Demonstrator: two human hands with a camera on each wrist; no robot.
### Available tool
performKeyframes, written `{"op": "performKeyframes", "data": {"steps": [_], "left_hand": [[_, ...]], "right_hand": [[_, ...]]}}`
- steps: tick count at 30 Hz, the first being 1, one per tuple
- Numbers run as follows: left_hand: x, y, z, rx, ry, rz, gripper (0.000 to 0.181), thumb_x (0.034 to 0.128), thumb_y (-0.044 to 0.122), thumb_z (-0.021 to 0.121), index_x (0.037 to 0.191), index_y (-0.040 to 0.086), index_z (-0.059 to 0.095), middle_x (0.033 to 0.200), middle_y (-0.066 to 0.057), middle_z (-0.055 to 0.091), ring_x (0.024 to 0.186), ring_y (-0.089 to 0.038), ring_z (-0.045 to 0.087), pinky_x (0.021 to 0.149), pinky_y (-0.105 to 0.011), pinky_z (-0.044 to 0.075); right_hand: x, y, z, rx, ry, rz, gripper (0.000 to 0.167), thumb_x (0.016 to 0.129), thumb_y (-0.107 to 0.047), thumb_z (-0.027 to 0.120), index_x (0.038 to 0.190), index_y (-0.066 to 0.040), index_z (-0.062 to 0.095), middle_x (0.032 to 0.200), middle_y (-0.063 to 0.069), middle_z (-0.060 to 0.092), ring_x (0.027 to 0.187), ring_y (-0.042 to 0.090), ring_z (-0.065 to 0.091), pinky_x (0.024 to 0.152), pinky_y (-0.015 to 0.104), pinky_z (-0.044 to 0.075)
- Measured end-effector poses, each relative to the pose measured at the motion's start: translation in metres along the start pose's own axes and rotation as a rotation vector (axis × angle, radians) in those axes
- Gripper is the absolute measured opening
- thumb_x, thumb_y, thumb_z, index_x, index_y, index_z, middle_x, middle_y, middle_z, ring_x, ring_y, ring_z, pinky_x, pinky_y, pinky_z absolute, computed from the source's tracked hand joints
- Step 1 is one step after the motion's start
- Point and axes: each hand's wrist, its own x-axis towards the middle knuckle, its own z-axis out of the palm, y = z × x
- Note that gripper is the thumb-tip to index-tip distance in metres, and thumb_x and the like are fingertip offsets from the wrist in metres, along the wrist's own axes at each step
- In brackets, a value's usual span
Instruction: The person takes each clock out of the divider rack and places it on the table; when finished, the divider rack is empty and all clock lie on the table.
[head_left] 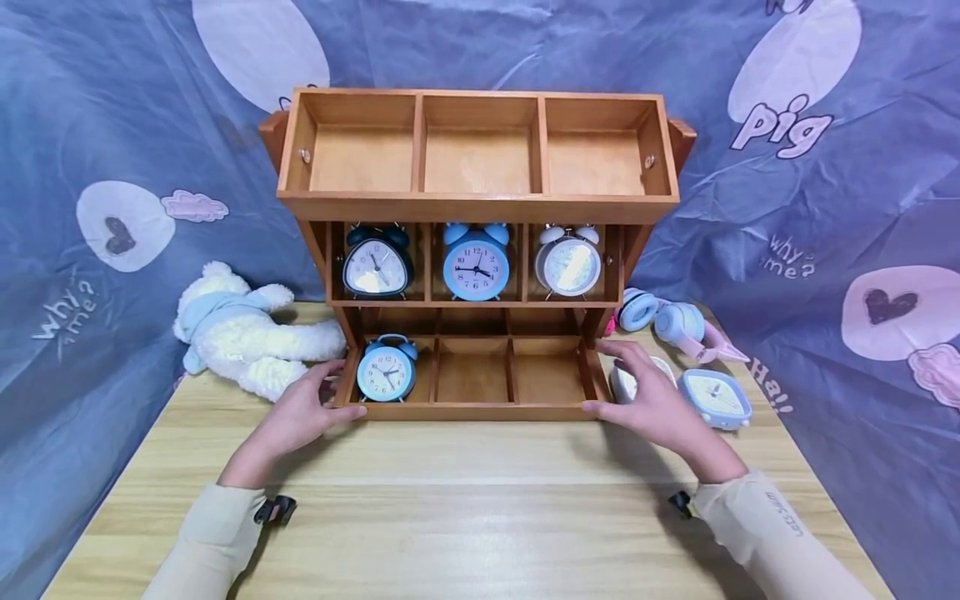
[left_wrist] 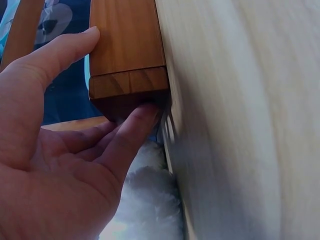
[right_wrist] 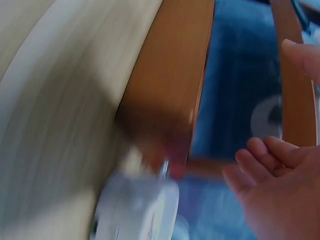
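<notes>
A wooden tiered shelf (head_left: 480,208) stands on the table. My left hand (head_left: 315,408) is at its lower left front corner; in the left wrist view that hand (left_wrist: 75,135) holds the corner, thumb on the top edge and fingers against the end. My right hand (head_left: 648,400) is beside the lower right corner. Blurred in the right wrist view, the right hand (right_wrist: 280,175) has thumb and fingers spread, apart from the wood. A light-blue alarm clock (head_left: 386,372) sits in the bottom left compartment. The middle row has a dark triangular clock (head_left: 377,267), a blue clock (head_left: 476,265) and a white clock (head_left: 567,265).
A white plush toy (head_left: 247,333) lies left of the shelf. To the right are a blue square clock (head_left: 715,398), a white clock (head_left: 621,383) partly behind my hand, and blue-and-pink headphones (head_left: 678,321). Patterned blue cloth (head_left: 97,333) hangs behind the wooden table (head_left: 465,517).
</notes>
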Motion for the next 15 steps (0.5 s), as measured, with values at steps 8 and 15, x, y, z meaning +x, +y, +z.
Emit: {"op": "performKeyframes", "data": {"steps": [8,15], "left_hand": [[0.0,-0.002,0.0,-0.007,0.0,0.013,0.102,0.0957,0.044,0.09,0.168,-0.006,0.039,0.163,-0.033,0.055,0.14,-0.051,0.064,0.111,-0.064,0.058],[-0.001,-0.004,0.0,-0.016,-0.008,0.006,0.102,0.0959,0.044,0.09,0.169,-0.005,0.039,0.158,-0.033,0.06,0.139,-0.05,0.065,0.108,-0.061,0.06]], "right_hand": [[0.027,-0.03,0.036,0.056,-0.054,-0.016,0.092,0.087,-0.03,0.099,0.162,-0.006,0.053,0.16,0.015,0.058,0.151,0.043,0.056,0.128,0.064,0.045],[0.049,-0.066,0.068,0.07,-0.11,-0.009,0.097,0.085,-0.041,0.098,0.165,-0.013,0.052,0.164,0.007,0.056,0.152,0.04,0.057,0.127,0.063,0.047]]}}
